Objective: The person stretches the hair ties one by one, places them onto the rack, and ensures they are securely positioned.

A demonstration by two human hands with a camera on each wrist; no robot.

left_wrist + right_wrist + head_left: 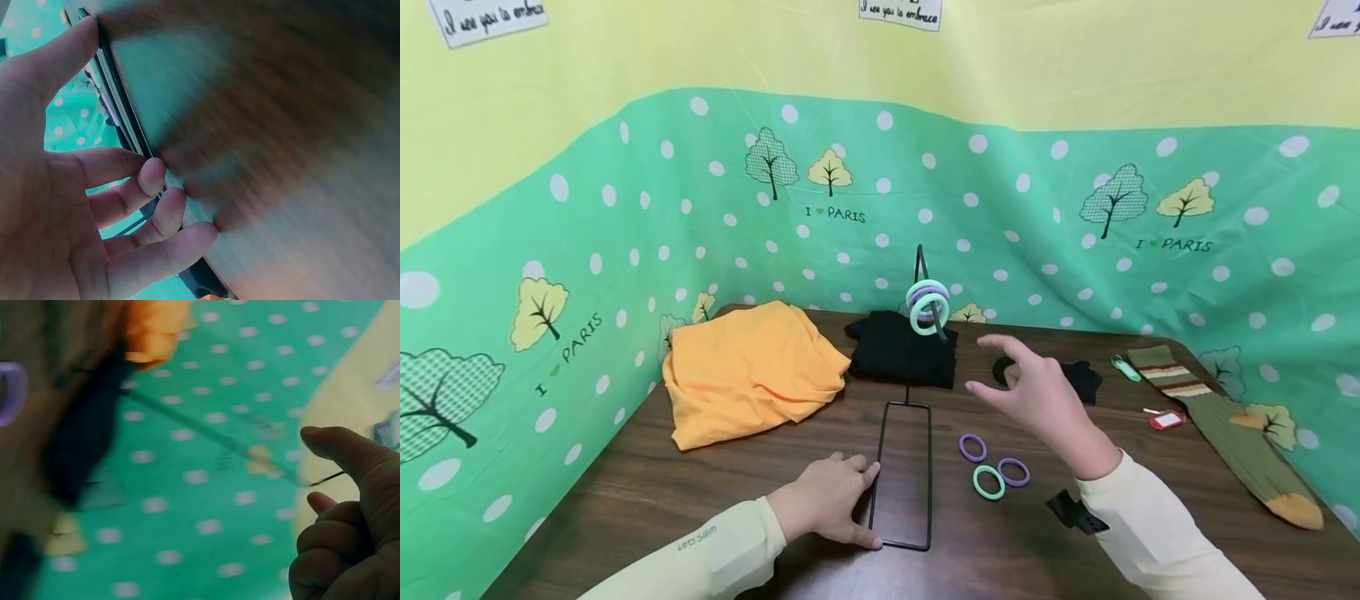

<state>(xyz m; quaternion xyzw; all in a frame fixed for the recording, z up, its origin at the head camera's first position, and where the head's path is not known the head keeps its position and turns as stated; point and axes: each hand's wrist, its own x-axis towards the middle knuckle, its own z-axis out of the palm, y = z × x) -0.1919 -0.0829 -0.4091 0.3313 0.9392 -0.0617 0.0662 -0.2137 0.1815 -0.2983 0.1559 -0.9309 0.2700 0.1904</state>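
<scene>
A black wire stand (pixel 930 483) has a flat rectangular base and an upright with a slanted arm at the top. Green and purple rings (pixel 929 313) hang on that arm. My left hand (pixel 831 500) rests at the left side of the base, fingertips on the table, thumb by the front corner; in the left wrist view the thumb touches the black wire. Holding nothing, my right hand (pixel 1037 396) is raised right of the hanging rings, thumb and index finger apart. Below it lie a purple ring (pixel 972 448), another purple ring (pixel 1014 472) and a green ring (pixel 988 482).
An orange cloth (pixel 756 371) is heaped at the left of the brown table (pixel 647 508). Folded black cloth (pixel 898 350) lies behind the stand. Further right are a black item (pixel 1082 381), a green tag (pixel 1125 367), a red key tag (pixel 1166 419) and an olive sock (pixel 1240 442).
</scene>
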